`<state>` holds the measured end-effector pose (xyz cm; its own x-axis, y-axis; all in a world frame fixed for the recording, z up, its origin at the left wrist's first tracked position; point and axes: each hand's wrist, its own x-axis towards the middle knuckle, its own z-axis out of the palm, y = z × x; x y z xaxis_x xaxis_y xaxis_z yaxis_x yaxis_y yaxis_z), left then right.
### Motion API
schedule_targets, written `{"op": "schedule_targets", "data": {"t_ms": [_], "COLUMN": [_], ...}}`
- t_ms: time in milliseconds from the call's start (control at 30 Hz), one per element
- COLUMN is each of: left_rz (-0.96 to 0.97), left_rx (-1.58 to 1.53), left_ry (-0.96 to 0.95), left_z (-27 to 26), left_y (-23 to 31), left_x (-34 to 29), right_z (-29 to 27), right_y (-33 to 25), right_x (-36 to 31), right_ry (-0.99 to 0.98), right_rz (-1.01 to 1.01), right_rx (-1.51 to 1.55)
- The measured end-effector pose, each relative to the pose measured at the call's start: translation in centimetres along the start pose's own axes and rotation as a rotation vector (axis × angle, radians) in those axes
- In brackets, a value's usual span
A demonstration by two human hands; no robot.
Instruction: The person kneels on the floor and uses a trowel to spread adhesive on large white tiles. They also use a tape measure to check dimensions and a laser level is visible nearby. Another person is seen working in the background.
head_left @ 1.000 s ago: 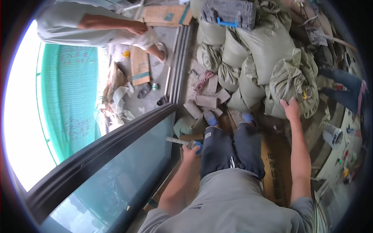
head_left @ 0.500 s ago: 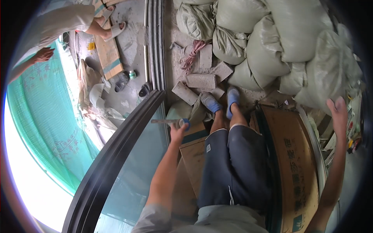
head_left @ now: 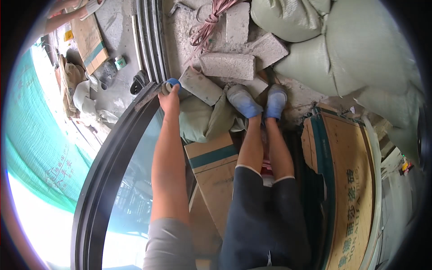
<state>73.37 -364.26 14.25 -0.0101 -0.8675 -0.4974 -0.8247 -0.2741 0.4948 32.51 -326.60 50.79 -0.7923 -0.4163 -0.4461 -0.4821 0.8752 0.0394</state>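
My left hand (head_left: 169, 100) reaches out at arm's length to the far end of a dark window frame (head_left: 96, 155). Its fingers are closed round a flat, strip-like tool (head_left: 147, 98) with a blue rounded part (head_left: 173, 83) at the hand; I cannot make out its exact kind. The strip lies along or just over the frame's top edge; whether it touches cannot be told. Below the frame, the glass pane (head_left: 135, 189) slopes beside my left arm. My right hand is out of view.
Concrete blocks (head_left: 228, 65), a pink cord bundle (head_left: 212, 18) and stuffed sacks (head_left: 373, 49) lie ahead of my feet. Cardboard boxes (head_left: 348, 180) stand right and cardboard (head_left: 211, 157) leans left of my legs. Green netting (head_left: 36, 130) hangs beyond the frame; another person's legs (head_left: 63, 20) show far left.
My left hand has moved forward and left, bringing the tool to the window frame. My right hand, earlier raised beside the sacks, has left the view. The view has shifted closer to the blocks.
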Motion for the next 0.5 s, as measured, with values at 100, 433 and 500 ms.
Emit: {"op": "schedule_targets", "data": {"t_ms": [100, 433, 500], "left_rz": [0.049, -0.098, -0.066], "left_rx": [0.06, 0.052, 0.079], "left_ry": [0.079, 0.305, 0.351], "left_z": [2.1, 5.6, 6.2], "left_y": [-1.7, -3.3, -3.0], "left_x": [2.9, 5.6, 5.4], "right_z": [34.8, 60.5, 60.7], "right_y": [-9.3, -10.8, -11.4], "right_x": [-1.5, -5.3, -5.1], "right_ry": [0.049, 0.191, 0.201], "right_rz": [0.196, 0.24, 0.237], "right_rx": [0.559, 0.586, 0.582]}}
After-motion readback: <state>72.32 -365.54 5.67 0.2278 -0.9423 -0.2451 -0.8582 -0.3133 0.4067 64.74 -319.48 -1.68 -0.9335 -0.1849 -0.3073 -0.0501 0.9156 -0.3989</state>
